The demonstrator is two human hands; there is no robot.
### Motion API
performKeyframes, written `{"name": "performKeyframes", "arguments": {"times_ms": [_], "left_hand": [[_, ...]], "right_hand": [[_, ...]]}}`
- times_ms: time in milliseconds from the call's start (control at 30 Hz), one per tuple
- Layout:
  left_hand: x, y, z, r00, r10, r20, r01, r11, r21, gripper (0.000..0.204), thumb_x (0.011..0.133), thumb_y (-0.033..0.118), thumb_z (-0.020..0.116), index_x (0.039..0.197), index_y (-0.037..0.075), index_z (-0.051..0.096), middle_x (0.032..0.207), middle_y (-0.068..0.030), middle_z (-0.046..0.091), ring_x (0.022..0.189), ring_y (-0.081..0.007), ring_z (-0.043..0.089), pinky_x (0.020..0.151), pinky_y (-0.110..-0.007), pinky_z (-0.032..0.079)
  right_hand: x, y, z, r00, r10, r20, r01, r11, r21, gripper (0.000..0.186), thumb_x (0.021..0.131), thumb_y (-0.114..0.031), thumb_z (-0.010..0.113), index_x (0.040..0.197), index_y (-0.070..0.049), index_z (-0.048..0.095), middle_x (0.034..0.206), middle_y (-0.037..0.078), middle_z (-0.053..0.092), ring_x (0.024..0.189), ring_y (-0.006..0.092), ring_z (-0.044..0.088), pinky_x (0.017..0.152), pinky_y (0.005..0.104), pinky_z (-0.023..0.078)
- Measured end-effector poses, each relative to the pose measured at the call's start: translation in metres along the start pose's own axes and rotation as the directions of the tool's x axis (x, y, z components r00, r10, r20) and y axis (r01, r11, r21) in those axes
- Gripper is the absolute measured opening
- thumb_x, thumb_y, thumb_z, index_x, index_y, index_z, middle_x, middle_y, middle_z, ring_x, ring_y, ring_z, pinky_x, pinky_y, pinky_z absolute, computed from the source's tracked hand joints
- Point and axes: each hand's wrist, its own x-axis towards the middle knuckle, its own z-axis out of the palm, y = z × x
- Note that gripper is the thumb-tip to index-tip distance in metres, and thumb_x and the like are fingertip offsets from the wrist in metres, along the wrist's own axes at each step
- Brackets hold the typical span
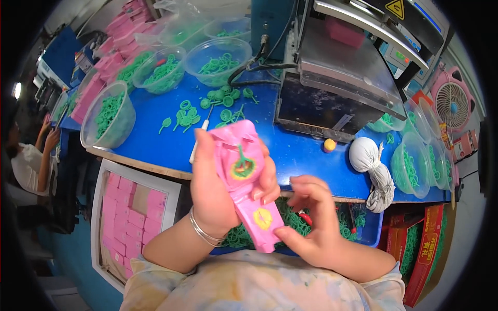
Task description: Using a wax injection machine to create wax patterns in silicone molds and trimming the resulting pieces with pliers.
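My left hand (215,192) is closed around a pink, soft-looking mold (236,140), held tilted above the table's near edge. In its upper part sits a green ring-shaped piece (242,165) with a stem and a yellowish rim. The lower flap carries a yellow round patch (263,218). My right hand (314,223) is open beside that flap, fingers curved and apart, its thumb tip at the flap's edge. Whether the thumb presses on it, I cannot tell. Behind the mold lies a white-handled tool (199,142) with a thin metal shaft.
On the blue table (171,142) are loose green pieces (187,115) and clear tubs (109,114) of them. A black-and-metal press machine (332,72) stands at back right, near a white cloth bundle (364,155) and a yellow cap (329,145). A blue bin (381,228) of green pieces sits below.
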Motion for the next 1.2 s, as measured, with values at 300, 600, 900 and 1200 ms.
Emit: {"name": "performKeyframes", "arguments": {"times_ms": [300, 600, 900, 1200], "left_hand": [[-0.019, -0.013, 0.007, 0.963, -0.143, -0.227, 0.157, 0.987, 0.047, 0.058, 0.093, 0.054, 0.020, 0.109, 0.006, 0.048, 0.082, -0.0142, 0.056, 0.052, -0.0206, 0.049, 0.050, -0.035, 0.042], [-0.014, -0.008, 0.008, 0.968, -0.182, -0.174, 0.187, 0.982, 0.011, 0.059, 0.093, 0.053, 0.022, 0.124, 0.008, 0.044, 0.107, -0.0240, 0.055, 0.051, -0.0206, 0.047, 0.050, -0.035, 0.041], [-0.022, -0.021, 0.012, 0.954, 0.055, -0.294, 0.033, 0.957, 0.287, 0.046, 0.096, 0.043, 0.027, 0.119, 0.005, 0.041, 0.102, -0.0105, 0.055, 0.096, -0.0191, 0.054, 0.084, -0.031, 0.045], [-0.019, 0.003, 0.008, 0.927, 0.165, 0.338, -0.335, -0.046, 0.941, 0.058, 0.075, 0.024, 0.069, 0.116, -0.004, 0.040, 0.106, -0.0168, 0.055, 0.084, -0.0222, 0.059, 0.074, -0.036, 0.050]], "right_hand": [[0.046, -0.013, -0.018, 0.855, -0.508, 0.107, 0.512, 0.788, -0.342, 0.024, 0.077, 0.003, 0.060, 0.102, 0.002, 0.060, 0.105, 0.015, 0.047, 0.082, 0.0239, 0.049, 0.075, 0.0326, 0.042], [0.032, -0.010, -0.007, 0.895, 0.376, 0.240, -0.435, 0.619, 0.654, 0.018, 0.088, -0.005, 0.056, 0.104, -0.001, 0.049, 0.092, 0.006, 0.053, 0.082, 0.0131, 0.051, 0.071, 0.0269, 0.043], [0.039, -0.022, -0.010, 0.936, -0.351, 0.031, 0.347, 0.902, -0.256, 0.032, 0.064, -0.012, 0.075, 0.093, -0.005, 0.063, 0.093, 0.009, 0.049, 0.080, 0.0241, 0.047, 0.067, 0.0331, 0.041], [0.023, -0.033, -0.015, 0.889, -0.454, 0.060, 0.412, 0.735, -0.539, 0.023, 0.061, -0.009, 0.068, 0.082, -0.004, 0.060, 0.074, 0.007, 0.057, 0.066, 0.0242, 0.056, 0.057, 0.0334, 0.042]]}}
